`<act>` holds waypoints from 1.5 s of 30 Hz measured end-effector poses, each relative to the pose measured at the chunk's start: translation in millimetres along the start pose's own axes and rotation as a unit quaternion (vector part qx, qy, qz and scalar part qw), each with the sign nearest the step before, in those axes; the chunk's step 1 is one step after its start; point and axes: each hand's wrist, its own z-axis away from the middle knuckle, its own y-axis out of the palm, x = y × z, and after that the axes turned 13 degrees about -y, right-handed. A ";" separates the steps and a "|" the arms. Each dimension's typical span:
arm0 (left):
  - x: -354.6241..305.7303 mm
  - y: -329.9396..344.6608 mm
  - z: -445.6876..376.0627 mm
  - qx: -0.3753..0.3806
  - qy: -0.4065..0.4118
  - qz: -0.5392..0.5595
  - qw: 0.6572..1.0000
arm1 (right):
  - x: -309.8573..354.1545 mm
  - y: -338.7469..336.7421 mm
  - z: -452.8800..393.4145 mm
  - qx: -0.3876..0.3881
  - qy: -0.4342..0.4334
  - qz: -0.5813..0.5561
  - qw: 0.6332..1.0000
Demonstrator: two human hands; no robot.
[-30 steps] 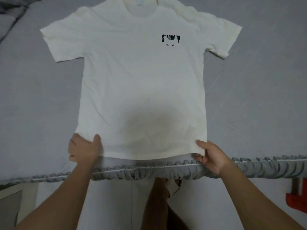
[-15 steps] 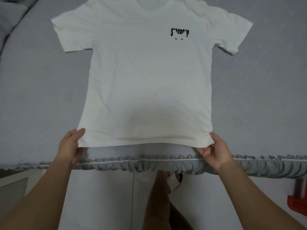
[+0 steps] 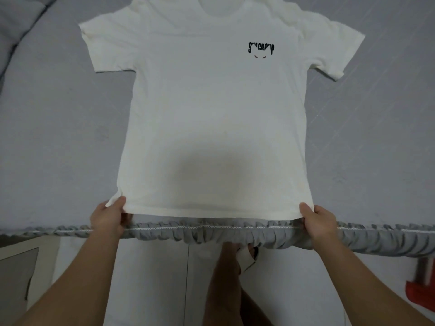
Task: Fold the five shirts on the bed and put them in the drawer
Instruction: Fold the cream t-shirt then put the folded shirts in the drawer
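Observation:
A white short-sleeved shirt with a small black chest logo lies flat, front up, on the grey bed, collar at the far end and hem toward me. My left hand pinches the hem's left corner, thumb on top. My right hand pinches the hem's right corner the same way. Both corners sit near the bed's ruffled front edge. No drawer or other shirts are in view.
Grey bedding is bunched at the far left corner. Below the bed edge lies a pale floor, with my legs in the middle. A red object stands at the lower right, and a pale piece of furniture at the lower left.
My left hand, open beside the hem half a second ago, now pinches the left corner. The hem has been pulled a little toward the bed edge and the shirt lies straighter.

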 end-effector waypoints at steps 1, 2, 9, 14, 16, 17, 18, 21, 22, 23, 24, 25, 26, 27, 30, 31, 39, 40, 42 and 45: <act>0.5 1.9 -0.5 -0.039 0.008 -0.028 0.999 | 0.8 1.0 -2.4 0.008 0.001 0.042 0.999; 0.3 2.4 -0.2 -0.072 0.016 -0.070 0.995 | 2.0 1.8 -4.7 0.019 0.003 0.077 0.997; -9.5 8.0 28.8 -0.225 0.101 -0.301 0.921 | 34.7 7.3 -3.2 -0.006 0.009 0.172 0.985; -23.1 81.6 60.9 -0.142 0.444 -0.410 0.784 | 83.7 35.2 -10.8 -0.043 -0.269 0.302 0.913; -26.1 129.4 74.0 -0.066 0.527 -0.464 0.709 | 108.3 54.7 -23.0 0.016 -0.336 0.363 0.869; -26.8 155.9 81.4 -0.031 0.560 -0.481 0.674 | 120.9 65.6 -31.0 0.044 -0.359 0.375 0.854; -27.3 183.4 88.6 -0.002 0.579 -0.496 0.648 | 133.3 76.7 -40.7 0.064 -0.382 0.380 0.840; -30.7 258.9 100.3 0.047 0.598 -0.542 0.589 | 169.1 104.4 -78.7 0.098 -0.427 0.394 0.808; -33.1 279.4 101.1 0.048 0.612 -0.553 0.563 | 179.1 109.2 -94.6 0.099 -0.432 0.397 0.804; -36.7 296.8 100.7 0.045 0.624 -0.563 0.540 | 187.5 110.5 -111.6 0.096 -0.431 0.398 0.804; -41.1 311.5 99.2 0.040 0.632 -0.569 0.525 | 193.5 108.4 -130.0 0.086 -0.428 0.396 0.808; -46.6 322.3 95.3 0.033 0.633 -0.572 0.520 | 196.6 103.3 -149.0 0.074 -0.422 0.393 0.814; -51.7 328.7 89.0 0.021 0.633 -0.573 0.520 | 196.9 95.6 -167.2 0.062 -0.412 0.392 0.820; -56.5 331.0 81.2 0.007 0.634 -0.574 0.518 | 195.5 85.7 -184.5 0.050 -0.401 0.394 0.826; -64.3 326.5 61.5 -0.016 0.644 -0.564 0.516 | 185.3 50.3 -230.5 0.006 -0.342 0.406 0.847; -64.5 325.4 58.5 -0.018 0.641 -0.559 0.525 | 182.8 37.7 -243.0 -0.014 -0.312 0.398 0.862; -58.2 333.5 86.7 -0.041 0.613 -0.535 0.580 | 221.0 -18.9 -307.5 -0.079 -0.271 0.146 0.948; -52.8 336.6 100.4 -0.042 0.598 -0.504 0.621 | 232.0 -20.8 -309.7 -0.105 -0.252 0.059 0.960; -31.7 347.6 135.1 -0.031 0.576 -0.420 0.701 | 259.0 -25.1 -310.1 -0.156 -0.166 -0.174 0.958; 31.7 371.7 196.8 0.010 0.521 -0.370 0.770 | 283.6 -30.7 -323.2 -0.105 -0.029 -0.414 0.904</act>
